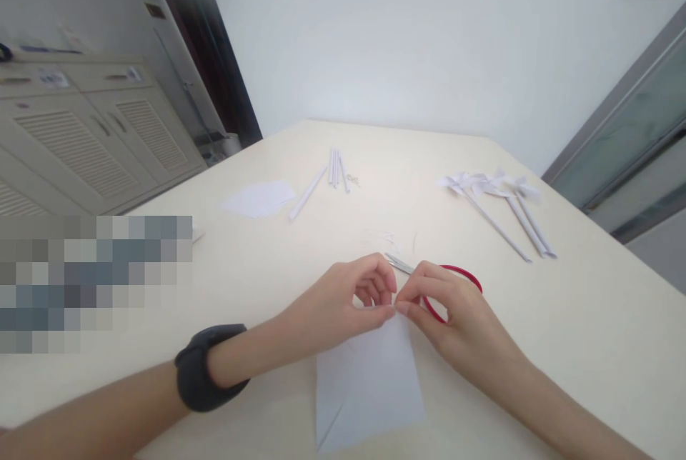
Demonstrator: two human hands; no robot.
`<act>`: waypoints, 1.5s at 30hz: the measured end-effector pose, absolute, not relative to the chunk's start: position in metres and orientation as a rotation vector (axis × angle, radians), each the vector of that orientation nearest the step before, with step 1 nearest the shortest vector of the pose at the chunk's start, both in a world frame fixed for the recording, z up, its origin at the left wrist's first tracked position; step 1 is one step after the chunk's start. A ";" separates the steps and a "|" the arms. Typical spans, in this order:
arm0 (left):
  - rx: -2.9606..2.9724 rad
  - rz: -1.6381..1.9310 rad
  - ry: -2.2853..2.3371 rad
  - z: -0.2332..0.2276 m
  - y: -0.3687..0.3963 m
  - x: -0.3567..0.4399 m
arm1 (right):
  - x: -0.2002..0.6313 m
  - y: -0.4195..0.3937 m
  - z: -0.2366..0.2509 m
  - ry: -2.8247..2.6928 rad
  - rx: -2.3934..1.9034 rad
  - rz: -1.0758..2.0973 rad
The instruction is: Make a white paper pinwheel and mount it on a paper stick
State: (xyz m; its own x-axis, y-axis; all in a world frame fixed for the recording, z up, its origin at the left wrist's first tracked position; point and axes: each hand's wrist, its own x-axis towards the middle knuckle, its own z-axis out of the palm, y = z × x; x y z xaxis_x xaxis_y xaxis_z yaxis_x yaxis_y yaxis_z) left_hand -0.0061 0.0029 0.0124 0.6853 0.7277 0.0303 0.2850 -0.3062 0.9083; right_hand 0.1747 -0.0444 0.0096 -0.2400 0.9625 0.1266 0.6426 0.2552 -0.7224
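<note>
A square sheet of white paper (375,381) lies before me, with a diagonal slit or crease at its lower left corner. My left hand (364,299) is over its upper edge, fingers curled, thumb against the paper near the top right corner. At that same corner, my right hand (444,306) pinches the paper between thumb and fingertips. Behind and partly under the right hand rest scissors (401,265) with red handles, blades pointing left. Small paper slivers (389,237) lie just beyond the blades.
Paper pinwheels (487,185) on rolled sticks lie at the right rear. Several rolled paper tubes (335,167) and a loose tube (307,193) are near the table's back, beside a stack of white paper (260,199). A cabinet (80,124) stands left; a wall (375,38) rises behind.
</note>
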 end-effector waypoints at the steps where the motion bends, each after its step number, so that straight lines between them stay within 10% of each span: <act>1: 1.891 0.549 0.797 0.012 0.003 -0.006 | 0.175 -0.044 0.009 -1.956 -1.457 0.739; 45: 2.227 0.637 0.883 0.023 -0.007 -0.003 | 0.169 -0.051 0.015 -1.888 -1.426 0.735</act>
State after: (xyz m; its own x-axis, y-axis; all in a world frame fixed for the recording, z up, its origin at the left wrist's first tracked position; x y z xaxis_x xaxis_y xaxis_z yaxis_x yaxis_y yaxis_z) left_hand -0.0028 -0.0066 0.0228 0.6549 0.7305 0.1933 0.4144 -0.5611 0.7165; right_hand 0.1689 -0.0509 0.0147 -0.1956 0.9668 0.1642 0.6013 0.2506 -0.7587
